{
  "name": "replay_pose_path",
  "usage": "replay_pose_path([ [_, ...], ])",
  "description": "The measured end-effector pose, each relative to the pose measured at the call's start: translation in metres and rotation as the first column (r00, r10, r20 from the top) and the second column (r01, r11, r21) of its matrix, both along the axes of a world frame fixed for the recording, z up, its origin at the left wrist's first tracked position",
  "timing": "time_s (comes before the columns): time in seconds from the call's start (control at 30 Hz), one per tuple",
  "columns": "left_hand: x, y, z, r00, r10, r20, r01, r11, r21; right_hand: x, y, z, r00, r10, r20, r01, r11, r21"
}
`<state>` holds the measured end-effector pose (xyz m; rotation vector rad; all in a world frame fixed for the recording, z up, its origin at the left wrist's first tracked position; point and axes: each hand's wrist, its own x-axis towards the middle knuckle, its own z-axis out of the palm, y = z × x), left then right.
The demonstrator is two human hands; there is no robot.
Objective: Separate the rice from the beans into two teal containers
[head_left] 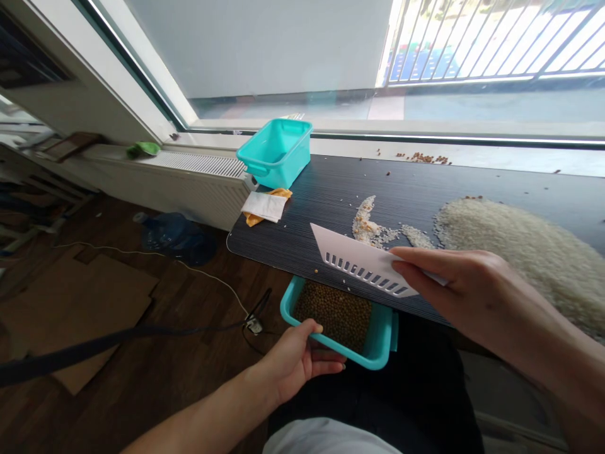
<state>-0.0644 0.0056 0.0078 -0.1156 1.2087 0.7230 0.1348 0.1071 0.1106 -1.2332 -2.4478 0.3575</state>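
My left hand (pixel 293 359) grips the near rim of a turquoise tray (pixel 378 353) filled with small brown grains (pixel 335 312), held just under the front edge of the dark table (pixel 307 221). My right hand (pixel 454 287) pinches a white slotted scraper (pixel 359 261), its blade resting on the table above the tray. A big heap of white rice (pixel 520 246) lies at the right. A smaller streak of mixed rice and tan grains (pixel 373 227) lies just beyond the scraper.
An empty turquoise tub (pixel 276 151) stands at the table's far left corner, with a white and orange cloth (pixel 265 206) beside it. A radiator (pixel 189 183) runs under the window. A water bottle (pixel 174 234), cardboard (pixel 80 309) and a cable (pixel 208 277) lie on the wooden floor.
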Motion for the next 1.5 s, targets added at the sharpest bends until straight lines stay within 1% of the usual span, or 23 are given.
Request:
replay_pose_path([
  [0.1,0.002,0.000,-0.001,1.000,-0.009,-0.005,0.009,1.000,-0.002,-0.010,0.002,0.000,0.998,0.037,0.043,-0.037,0.999,-0.013],
  [0.2,0.001,0.000,-0.002,1.000,-0.019,-0.003,0.019,1.000,0.009,-0.018,0.000,0.000,0.995,0.099,0.030,-0.098,0.995,-0.027],
  [0.27,0.000,-0.001,-0.002,1.000,-0.014,0.005,0.014,1.000,0.023,-0.015,-0.005,0.000,0.991,0.131,0.012,-0.130,0.991,-0.044],
  [0.33,0.000,-0.002,-0.002,1.000,-0.003,0.010,0.002,1.000,0.028,0.000,-0.009,-0.001,0.994,0.111,-0.018,-0.112,0.993,-0.045],
  [0.37,0.000,-0.002,-0.002,1.000,0.003,0.009,-0.004,1.000,0.025,0.010,-0.010,-0.001,0.998,0.056,-0.026,-0.057,0.998,-0.034],
  [0.43,0.002,-0.002,-0.002,1.000,0.002,0.002,-0.002,1.000,0.008,0.034,-0.009,-0.004,0.993,-0.115,-0.012,0.116,0.993,0.026],
  [0.5,0.006,-0.002,-0.002,1.000,-0.013,-0.007,0.012,1.000,-0.019,0.055,-0.004,-0.007,0.955,-0.295,0.033,0.290,0.951,0.109],
  [0.53,0.009,-0.001,-0.002,1.000,-0.022,-0.009,0.022,0.999,-0.032,0.062,-0.001,-0.009,0.932,-0.358,0.051,0.348,0.927,0.143],
  [0.6,0.014,0.000,-0.002,0.999,-0.038,-0.002,0.038,0.998,-0.052,0.069,0.006,-0.011,0.909,-0.412,0.057,0.398,0.902,0.168],
  [0.8,0.024,-0.001,-0.004,0.998,-0.063,0.024,0.065,0.995,-0.073,0.058,0.017,-0.013,0.925,-0.377,0.044,0.373,0.925,0.066],
  [0.93,0.026,-0.001,-0.003,0.997,-0.077,0.017,0.078,0.994,-0.074,0.060,0.015,-0.013,0.945,-0.326,0.023,0.325,0.945,0.027],
  [1.07,0.026,0.000,-0.001,0.997,-0.076,0.000,0.076,0.994,-0.077,0.064,0.014,-0.012,0.936,-0.350,0.019,0.349,0.936,0.043],
  [1.23,0.026,0.000,-0.001,0.997,-0.081,0.007,0.081,0.994,-0.077,0.063,0.015,-0.015,0.949,-0.315,0.030,0.315,0.949,0.013],
  [1.4,0.025,0.000,-0.001,0.997,-0.077,0.013,0.078,0.994,-0.076,0.066,0.011,-0.016,0.959,-0.284,0.020,0.284,0.959,-0.018],
  [1.5,0.024,0.000,-0.001,0.997,-0.075,0.021,0.077,0.994,-0.078,0.064,0.011,-0.016,0.955,-0.296,0.004,0.295,0.955,0.019],
])
